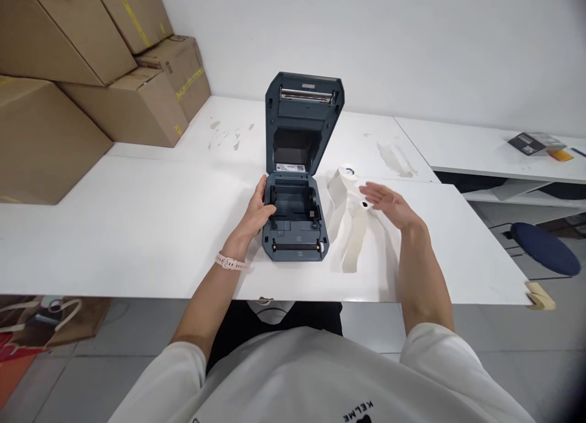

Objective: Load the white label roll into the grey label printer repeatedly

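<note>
Where the white table point(114, 227) runs in front of us, we see a dark printer point(295, 237) sitting near its front edge with the lid point(302, 121) swung up and standing almost upright. The open bay shows dark guides at either side and a roller bar along the front. The left hand point(259, 212) rests on the printer's left wall, fingers curled over the rim into the bay and thumb outside, a loose hold rather than a tight grip. A pale pink band point(231, 263) circles that wrist. Just right of the printer, outside the bay, a white paper roll point(343, 179) lies on the table, and a loose strip point(354, 246) of it trails toward us. The right hand point(387, 203) hangs flat over the roll with its fingers spread and holding nothing; whether the fingertips touch the paper we cannot tell. Brown boxes point(68, 75) with yellow tape are stacked at the far left, closed, so their contents are hidden. A sticker point(290, 167) at the base of the lid carries print and a barcode too small for us to read. On the white shirt point(320, 374) we read "KELME", upside down. A dark packet point(535, 143) on the side table at the right has lettering we cannot make out.
</note>
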